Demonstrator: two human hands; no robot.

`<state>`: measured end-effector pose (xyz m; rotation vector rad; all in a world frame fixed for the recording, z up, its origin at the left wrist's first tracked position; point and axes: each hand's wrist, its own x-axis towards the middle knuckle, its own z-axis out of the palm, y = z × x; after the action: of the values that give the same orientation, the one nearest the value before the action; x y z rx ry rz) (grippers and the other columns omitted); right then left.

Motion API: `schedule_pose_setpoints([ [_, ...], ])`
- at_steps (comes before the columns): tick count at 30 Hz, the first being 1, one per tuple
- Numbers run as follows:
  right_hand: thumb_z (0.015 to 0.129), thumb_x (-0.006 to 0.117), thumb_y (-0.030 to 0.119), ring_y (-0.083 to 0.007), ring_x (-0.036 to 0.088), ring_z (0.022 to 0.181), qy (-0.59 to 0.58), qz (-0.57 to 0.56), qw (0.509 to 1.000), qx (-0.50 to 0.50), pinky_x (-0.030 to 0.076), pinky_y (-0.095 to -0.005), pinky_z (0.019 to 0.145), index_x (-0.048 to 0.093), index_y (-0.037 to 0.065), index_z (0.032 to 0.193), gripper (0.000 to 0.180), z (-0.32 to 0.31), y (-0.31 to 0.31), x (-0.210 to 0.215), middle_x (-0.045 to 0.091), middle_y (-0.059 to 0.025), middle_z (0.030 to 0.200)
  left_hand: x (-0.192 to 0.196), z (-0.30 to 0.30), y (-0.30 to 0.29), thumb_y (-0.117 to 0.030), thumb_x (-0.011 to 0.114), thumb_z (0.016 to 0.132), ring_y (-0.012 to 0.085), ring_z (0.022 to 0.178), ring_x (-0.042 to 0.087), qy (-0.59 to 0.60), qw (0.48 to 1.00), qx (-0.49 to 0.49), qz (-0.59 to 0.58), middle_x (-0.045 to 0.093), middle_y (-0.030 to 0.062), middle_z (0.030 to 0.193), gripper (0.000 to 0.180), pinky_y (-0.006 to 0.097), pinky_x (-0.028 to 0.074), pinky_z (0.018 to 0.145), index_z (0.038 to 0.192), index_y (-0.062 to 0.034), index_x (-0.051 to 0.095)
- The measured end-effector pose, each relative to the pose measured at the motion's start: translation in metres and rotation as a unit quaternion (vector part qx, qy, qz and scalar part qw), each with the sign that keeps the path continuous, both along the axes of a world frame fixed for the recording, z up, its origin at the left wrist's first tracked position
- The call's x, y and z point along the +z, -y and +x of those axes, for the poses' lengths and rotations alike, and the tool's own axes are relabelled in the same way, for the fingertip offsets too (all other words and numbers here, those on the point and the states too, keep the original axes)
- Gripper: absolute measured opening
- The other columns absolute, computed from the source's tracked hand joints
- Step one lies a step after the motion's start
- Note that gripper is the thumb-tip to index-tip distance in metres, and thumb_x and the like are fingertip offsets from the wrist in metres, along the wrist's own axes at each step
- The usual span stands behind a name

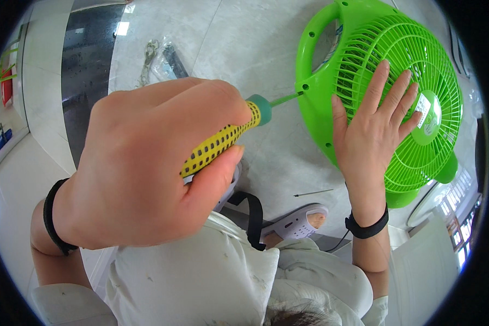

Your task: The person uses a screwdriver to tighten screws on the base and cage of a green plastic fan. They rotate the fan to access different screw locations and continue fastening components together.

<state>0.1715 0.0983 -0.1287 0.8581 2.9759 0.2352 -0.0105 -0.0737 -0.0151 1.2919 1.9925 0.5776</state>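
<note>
My left hand [146, 163] is closed around the yellow, black-dotted handle of a screwdriver [221, 142] with a green collar. Its thin shaft reaches right, and the tip meets the rim of a bright green fan [325, 100] at or beside a small screw hole; whether it sits inside the hole I cannot tell. The fan lies on the floor with its round slatted grille facing up. My right hand [370, 130] rests flat on that grille, fingers spread, beside the white label on the hub [429, 117].
On the grey tiled floor [244, 32] beyond my left hand lie a clear plastic bag with a dark item [172, 62] and a small metallic object [149, 57]. A thin metal rod [313, 193] lies near my lavender slipper [299, 221]. A black strap [254, 217] hangs before me.
</note>
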Motion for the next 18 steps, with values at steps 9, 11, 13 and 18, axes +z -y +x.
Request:
schedule_pose_setpoints([
  [9, 0.079, 0.072, 0.035, -0.0508, 0.023, 0.137, -0.043, -0.042, 0.998, 0.023, 0.020, -0.0712, 0.102, 0.035, 0.012, 0.147, 0.080, 0.003, 0.000, -0.005, 0.025, -0.0285, 0.150, -0.015, 0.003, -0.002, 0.007, 0.071, 0.067, 0.0310, 0.074, 0.067, -0.051, 0.998, -0.034, 0.034, 0.067, 0.0177, 0.094, 0.031, 0.032, 0.054, 0.064, 0.096, 0.0001, 0.062],
  [11, 0.075, 0.076, 0.030, -0.0479, 0.024, 0.139, -0.065, -0.100, 0.992, 0.048, 0.020, -0.0679, 0.105, 0.040, 0.016, 0.145, 0.080, 0.011, -0.006, 0.007, 0.026, -0.0244, 0.152, -0.015, 0.006, 0.000, 0.006, 0.072, 0.067, 0.0316, 0.073, 0.067, -0.061, 0.997, -0.036, 0.039, 0.067, 0.0176, 0.093, 0.032, 0.033, 0.053, 0.063, 0.097, -0.0002, 0.062],
  [13, 0.070, 0.080, 0.025, -0.0447, 0.024, 0.140, -0.099, -0.194, 0.974, 0.066, 0.020, -0.0633, 0.109, 0.046, 0.019, 0.142, 0.080, 0.022, -0.016, 0.026, 0.027, -0.0205, 0.153, -0.015, 0.006, -0.002, 0.006, 0.072, 0.067, 0.0316, 0.073, 0.066, -0.089, 0.994, -0.053, 0.040, 0.067, 0.0174, 0.093, 0.033, 0.033, 0.053, 0.063, 0.098, -0.0007, 0.062],
  [18, 0.058, 0.085, 0.039, -0.0429, 0.022, 0.142, -0.065, -0.173, 0.981, 0.049, 0.020, -0.0565, 0.113, 0.050, 0.021, 0.140, 0.091, 0.058, -0.038, 0.050, 0.027, -0.0183, 0.155, -0.026, -0.013, -0.025, 0.007, 0.070, 0.071, 0.0287, 0.075, 0.066, -0.164, 0.979, -0.077, 0.090, 0.066, 0.0165, 0.096, 0.032, 0.031, 0.052, 0.065, 0.101, -0.0012, 0.063],
])
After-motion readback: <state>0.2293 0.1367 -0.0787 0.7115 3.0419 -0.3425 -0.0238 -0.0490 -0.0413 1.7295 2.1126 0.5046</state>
